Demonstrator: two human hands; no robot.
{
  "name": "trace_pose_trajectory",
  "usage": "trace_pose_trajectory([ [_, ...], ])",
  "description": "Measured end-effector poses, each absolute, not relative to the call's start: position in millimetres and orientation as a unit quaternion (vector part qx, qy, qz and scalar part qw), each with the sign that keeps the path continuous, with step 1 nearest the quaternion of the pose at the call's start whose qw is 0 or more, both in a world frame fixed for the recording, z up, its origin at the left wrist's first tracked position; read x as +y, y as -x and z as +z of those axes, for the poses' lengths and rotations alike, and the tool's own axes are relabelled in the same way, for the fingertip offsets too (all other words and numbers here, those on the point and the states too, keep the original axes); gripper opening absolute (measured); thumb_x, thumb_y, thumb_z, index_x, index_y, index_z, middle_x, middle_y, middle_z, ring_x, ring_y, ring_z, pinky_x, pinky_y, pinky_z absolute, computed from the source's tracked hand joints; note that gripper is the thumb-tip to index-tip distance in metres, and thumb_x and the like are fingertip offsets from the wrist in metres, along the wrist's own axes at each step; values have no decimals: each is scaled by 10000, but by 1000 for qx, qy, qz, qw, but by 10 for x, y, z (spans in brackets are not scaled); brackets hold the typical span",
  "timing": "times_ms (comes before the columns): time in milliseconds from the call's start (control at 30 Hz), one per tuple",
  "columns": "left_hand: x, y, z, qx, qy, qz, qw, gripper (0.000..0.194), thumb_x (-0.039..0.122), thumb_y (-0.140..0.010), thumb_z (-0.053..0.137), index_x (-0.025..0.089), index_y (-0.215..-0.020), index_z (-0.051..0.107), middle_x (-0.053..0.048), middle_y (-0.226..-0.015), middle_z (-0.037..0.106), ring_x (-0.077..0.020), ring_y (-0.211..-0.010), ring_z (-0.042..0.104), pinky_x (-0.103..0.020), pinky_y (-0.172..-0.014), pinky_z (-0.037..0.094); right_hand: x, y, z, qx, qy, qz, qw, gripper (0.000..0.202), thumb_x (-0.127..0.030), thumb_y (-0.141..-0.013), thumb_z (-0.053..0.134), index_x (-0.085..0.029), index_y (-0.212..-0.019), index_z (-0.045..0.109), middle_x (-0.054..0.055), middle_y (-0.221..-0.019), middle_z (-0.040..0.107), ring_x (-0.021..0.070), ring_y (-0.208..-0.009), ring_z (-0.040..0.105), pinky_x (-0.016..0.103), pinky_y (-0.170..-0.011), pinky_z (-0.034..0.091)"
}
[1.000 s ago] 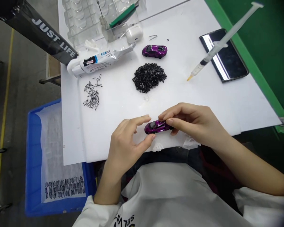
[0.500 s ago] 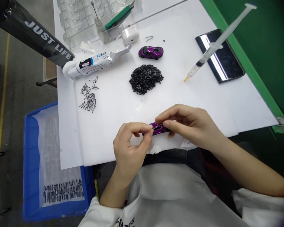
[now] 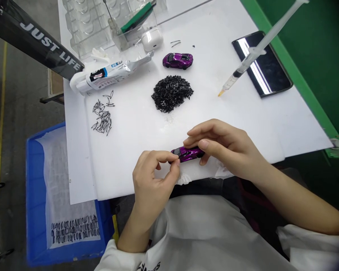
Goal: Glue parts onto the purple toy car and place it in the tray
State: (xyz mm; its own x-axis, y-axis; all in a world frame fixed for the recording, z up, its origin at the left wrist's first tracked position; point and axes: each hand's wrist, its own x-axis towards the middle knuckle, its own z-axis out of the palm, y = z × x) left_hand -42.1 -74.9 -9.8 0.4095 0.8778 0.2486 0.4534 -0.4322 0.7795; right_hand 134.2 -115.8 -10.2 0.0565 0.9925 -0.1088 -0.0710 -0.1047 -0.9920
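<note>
A small purple toy car (image 3: 188,153) is between my two hands near the table's front edge. My left hand (image 3: 155,171) is closed, its thumb and forefinger pinching the car's left end. Around the car's right end curls my right hand (image 3: 223,146), with fingers on its far side and beneath it, and the thumb slightly raised over it. Part of the car's right end is hidden by that hand. Beyond the hands lies a heap of small black pieces (image 3: 171,94). Behind the heap stands a second purple toy car (image 3: 177,60).
Thin black loop-shaped pieces (image 3: 102,119) lie to the left. A glue tube (image 3: 115,75), white earbud case (image 3: 152,39) and clear trays (image 3: 84,26) are farther back. A syringe (image 3: 243,66) extends over a phone (image 3: 262,67) at right. A blue crate (image 3: 35,195) is at lower left.
My right thumb has lifted off the toy car's top, and the right fingers have spread. More of the car shows now. My left hand still pinches its left end.
</note>
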Motion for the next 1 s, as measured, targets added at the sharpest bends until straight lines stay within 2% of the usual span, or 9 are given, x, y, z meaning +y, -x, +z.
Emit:
trace_pose_trajectory([
  [533,-742,399,-33,418,-812,309,265,174,66,-740,637,226,-796,595,57,-745,639,-104,-681,550,-232,-588,438,-1162,-1351,-100,-447,527,525,497,187,-328,-866,519,-222,-1012,570,33,-923,659,166,-916,641,206,-538,559],
  [1000,-759,393,-17,346,-883,297,115,162,47,-741,633,198,-744,577,65,-607,618,-94,-560,491,-222,-550,409,-1175,-1355,-110,-461,529,521,486,170,-294,-868,513,-220,-1006,578,31,-935,659,168,-939,634,206,-521,563],
])
